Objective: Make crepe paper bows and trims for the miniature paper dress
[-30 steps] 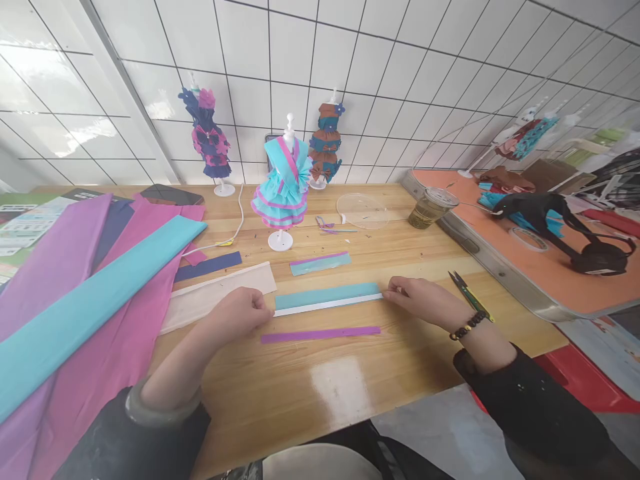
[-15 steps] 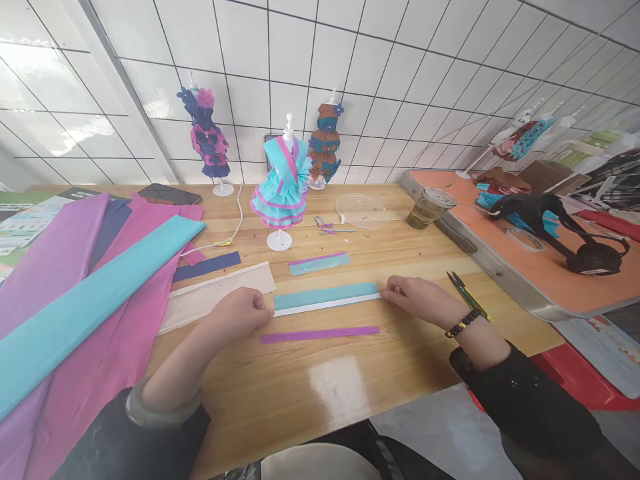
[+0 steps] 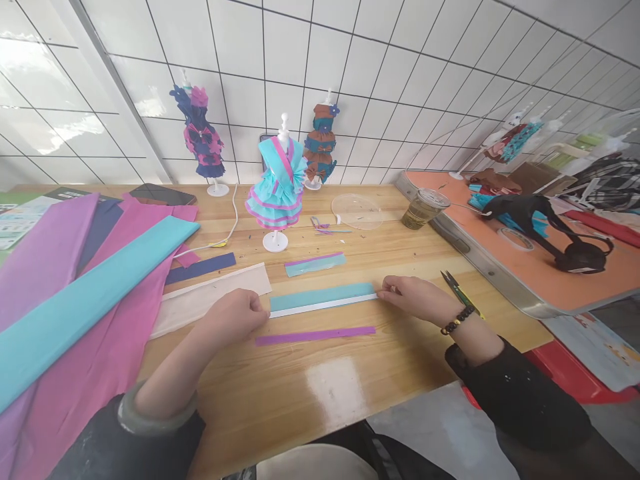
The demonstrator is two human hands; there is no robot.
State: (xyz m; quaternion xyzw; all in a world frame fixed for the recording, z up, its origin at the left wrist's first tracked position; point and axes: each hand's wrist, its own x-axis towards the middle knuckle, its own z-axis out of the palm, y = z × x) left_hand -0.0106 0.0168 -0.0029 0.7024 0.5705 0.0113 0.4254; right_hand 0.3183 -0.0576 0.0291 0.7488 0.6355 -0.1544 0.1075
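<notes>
A turquoise crepe paper strip [image 3: 320,296] lies flat on the wooden table, with a white strip of tape [image 3: 324,305] along its near edge. At the tape's left end, my left hand [image 3: 245,310] is closed in a pinch. The right end is pinched between the thumb and fingers of my right hand [image 3: 406,293]. Between the two hands the tape looks straight and taut. Nearer to me lies a narrow purple strip [image 3: 315,336]. Beyond the turquoise strip is a shorter turquoise piece [image 3: 316,265] with a purple edge.
Folded crepe paper sheets [image 3: 100,307] cover the left side. Thread snips [image 3: 457,290] lie by my right wrist. Behind stand a mini dress form in turquoise ruffles [image 3: 280,180], two other dressed forms, and a lidded cup [image 3: 423,210] beside an orange-topped case [image 3: 480,233].
The view has shifted slightly, so everything appears a little further left. Both hands keep their places at the tape's ends.
</notes>
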